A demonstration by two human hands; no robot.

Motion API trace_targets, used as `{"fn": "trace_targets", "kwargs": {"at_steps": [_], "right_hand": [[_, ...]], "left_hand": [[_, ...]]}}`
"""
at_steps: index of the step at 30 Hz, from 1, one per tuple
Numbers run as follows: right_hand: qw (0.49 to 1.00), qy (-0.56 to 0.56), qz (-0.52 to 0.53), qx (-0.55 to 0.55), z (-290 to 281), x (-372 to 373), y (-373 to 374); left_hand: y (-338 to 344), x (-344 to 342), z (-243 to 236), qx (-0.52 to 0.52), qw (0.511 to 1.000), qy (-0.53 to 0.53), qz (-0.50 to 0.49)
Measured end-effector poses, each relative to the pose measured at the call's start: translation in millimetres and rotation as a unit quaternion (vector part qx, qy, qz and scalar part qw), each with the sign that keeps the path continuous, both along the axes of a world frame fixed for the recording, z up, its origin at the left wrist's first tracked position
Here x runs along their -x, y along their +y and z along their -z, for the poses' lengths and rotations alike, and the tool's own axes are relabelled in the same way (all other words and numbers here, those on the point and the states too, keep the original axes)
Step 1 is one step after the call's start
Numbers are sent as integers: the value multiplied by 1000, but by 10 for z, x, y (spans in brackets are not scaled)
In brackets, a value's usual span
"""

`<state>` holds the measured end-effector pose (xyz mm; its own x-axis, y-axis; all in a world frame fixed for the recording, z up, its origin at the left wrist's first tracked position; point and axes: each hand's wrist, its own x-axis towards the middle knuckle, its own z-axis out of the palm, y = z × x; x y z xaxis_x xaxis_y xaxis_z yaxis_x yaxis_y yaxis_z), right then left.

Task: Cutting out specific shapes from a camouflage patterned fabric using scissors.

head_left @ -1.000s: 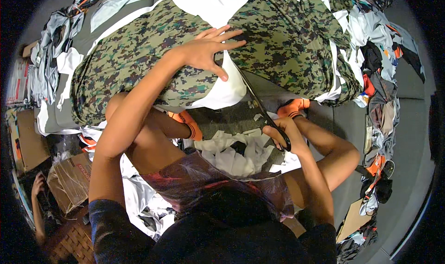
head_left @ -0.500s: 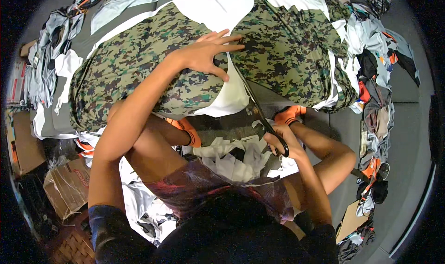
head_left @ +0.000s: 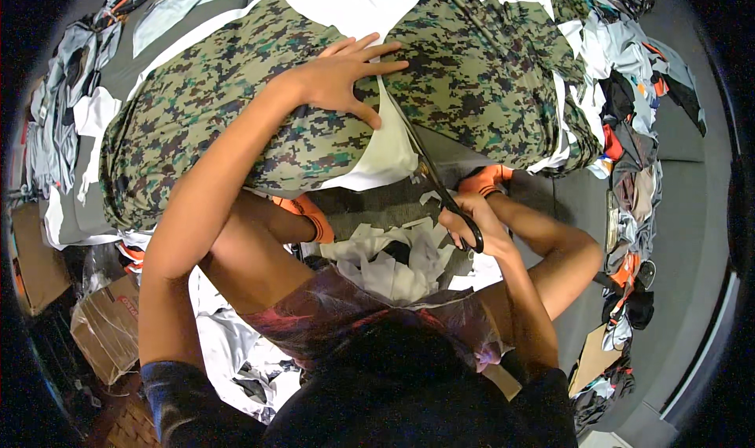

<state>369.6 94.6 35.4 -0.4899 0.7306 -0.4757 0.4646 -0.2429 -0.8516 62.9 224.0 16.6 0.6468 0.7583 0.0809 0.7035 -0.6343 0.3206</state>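
— Camouflage fabric (head_left: 236, 110): where is it lying?

— Spread wide over the grey table (head_left: 676, 204), from the far left across to the right, with a white layer (head_left: 385, 153) showing under its near edge.

— And the left hand (head_left: 342, 75)?

— Pressed flat on the fabric, fingers spread apart, gripping nothing, just beside the cut line.

— The right hand (head_left: 472, 224)?

— Closed around the black handles of the scissors (head_left: 436, 185). The 2 blades point away from the person, up along the edge of the white layer toward the left hand's fingertips. I cannot tell whether the blades are parted or together.

— What lies near the person?

— White scraps (head_left: 393, 263) are heaped in the lap, between the forearms. Orange bits (head_left: 484, 179) show beside the right hand and near the left elbow. Mixed clothes (head_left: 621, 94) are piled along the table's right side, and cardboard boxes (head_left: 106, 330) sit low at the left.
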Motion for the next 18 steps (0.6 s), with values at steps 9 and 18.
{"fn": "trace_targets", "kwargs": {"at_steps": [9,18], "right_hand": [[1000,4,4,9,47,15,7],[1000,9,27,-10,-46,87,-28]], "left_hand": [[-8,-12,21,-15,999,22,-19],[3,-15,26,-21,999,34,-17]]}}
